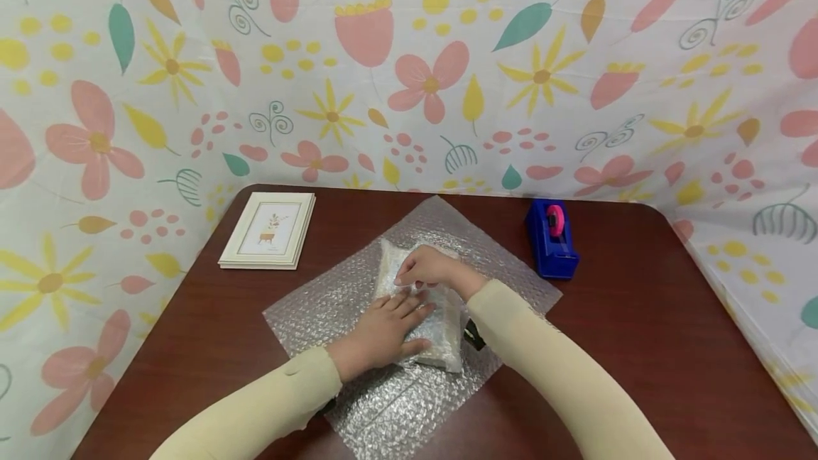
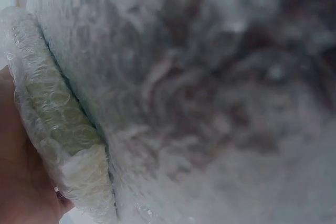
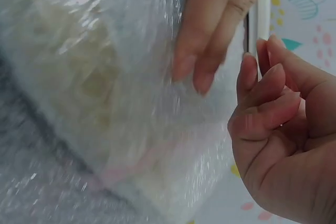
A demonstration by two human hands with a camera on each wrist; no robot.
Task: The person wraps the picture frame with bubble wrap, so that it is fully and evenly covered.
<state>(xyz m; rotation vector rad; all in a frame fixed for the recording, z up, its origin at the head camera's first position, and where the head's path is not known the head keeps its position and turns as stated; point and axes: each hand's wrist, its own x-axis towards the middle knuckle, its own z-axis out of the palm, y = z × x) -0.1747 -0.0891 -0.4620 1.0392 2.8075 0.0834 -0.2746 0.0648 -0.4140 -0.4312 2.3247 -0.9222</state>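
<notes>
A flat, pale package [image 1: 450,336] in clear bubble wrap lies on a larger bubble wrap sheet [image 1: 319,311]. My left hand [image 1: 386,325] rests on the package with its fingers spread; their tips [image 3: 207,80] also appear in the right wrist view. Over the far part of the package is my right hand [image 1: 434,267], fingers curled and thumb drawn to the fingertips. In the right wrist view the right hand [image 3: 283,129] is beside the package edge, and I can make out nothing between its fingertips. Blurred wrap fills most of the left wrist view.
A cream picture frame [image 1: 267,231] lies at the back left of the dark wooden table [image 1: 639,318]. At the back right stands a blue tape dispenser [image 1: 552,240] with a pink roll core [image 1: 556,220]. A flower-patterned cloth [image 1: 422,13] hangs behind the table.
</notes>
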